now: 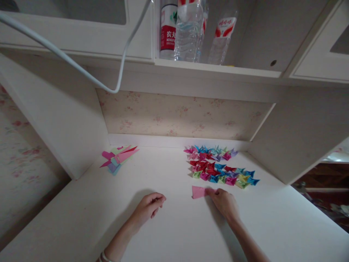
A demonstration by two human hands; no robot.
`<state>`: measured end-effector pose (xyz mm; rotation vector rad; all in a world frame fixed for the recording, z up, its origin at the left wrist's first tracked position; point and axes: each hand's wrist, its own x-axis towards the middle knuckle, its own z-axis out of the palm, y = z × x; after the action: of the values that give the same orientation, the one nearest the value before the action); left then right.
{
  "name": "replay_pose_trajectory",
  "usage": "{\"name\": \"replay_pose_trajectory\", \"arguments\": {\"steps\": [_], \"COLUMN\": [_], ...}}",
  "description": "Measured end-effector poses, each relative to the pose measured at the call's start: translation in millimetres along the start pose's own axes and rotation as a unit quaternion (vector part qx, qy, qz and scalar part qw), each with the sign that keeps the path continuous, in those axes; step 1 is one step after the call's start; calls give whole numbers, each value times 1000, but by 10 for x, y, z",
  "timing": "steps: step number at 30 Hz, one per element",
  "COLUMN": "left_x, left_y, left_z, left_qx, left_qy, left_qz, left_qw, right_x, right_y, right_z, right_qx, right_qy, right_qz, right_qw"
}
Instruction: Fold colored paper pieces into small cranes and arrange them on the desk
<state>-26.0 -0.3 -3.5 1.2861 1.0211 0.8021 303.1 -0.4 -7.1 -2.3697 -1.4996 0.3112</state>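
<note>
A piece of pink folding paper (199, 192) lies just in front of the rows of folded paper cranes (220, 167). My right hand (225, 205) pinches its right end between thumb and fingers, which cover that part. My left hand (149, 206) hovers over or rests on the white desk to the left, its fingers curled in and nothing visible in them. The small cranes, in red, pink, blue, green, yellow and purple, stand close together beyond my right hand. On the far left lies a loose pile of coloured paper pieces (117, 159).
White side panels (65, 112) wall in the desk (158, 240). A shelf overhead holds a clear plastic bottle (188, 40), a red-and-white labelled bottle (167, 31) and another clear bottle (222, 38). A white bent rod or cable (81, 71) hangs across the upper left.
</note>
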Motion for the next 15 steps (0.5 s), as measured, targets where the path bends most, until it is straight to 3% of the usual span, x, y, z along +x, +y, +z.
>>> {"name": "replay_pose_trajectory", "arguments": {"steps": [5,11,13,15], "left_x": [-7,-6,69,202], "left_y": [14,59,132,240], "left_z": [16,-35,-182,-425], "left_qx": [8,21,110,257], "left_qy": [3,49,88,142], "left_qz": [-7,-8,0,12], "left_qw": [1000,999,990,956], "right_x": [-67,-194,-315,-476], "right_y": [-15,42,50,36], "right_z": [-19,-54,-21,47], "right_qx": [-2,112,147,182], "right_qy": [7,39,31,20], "right_qz": [-1,-37,-48,-69], "right_qw": [1000,992,988,981]}}
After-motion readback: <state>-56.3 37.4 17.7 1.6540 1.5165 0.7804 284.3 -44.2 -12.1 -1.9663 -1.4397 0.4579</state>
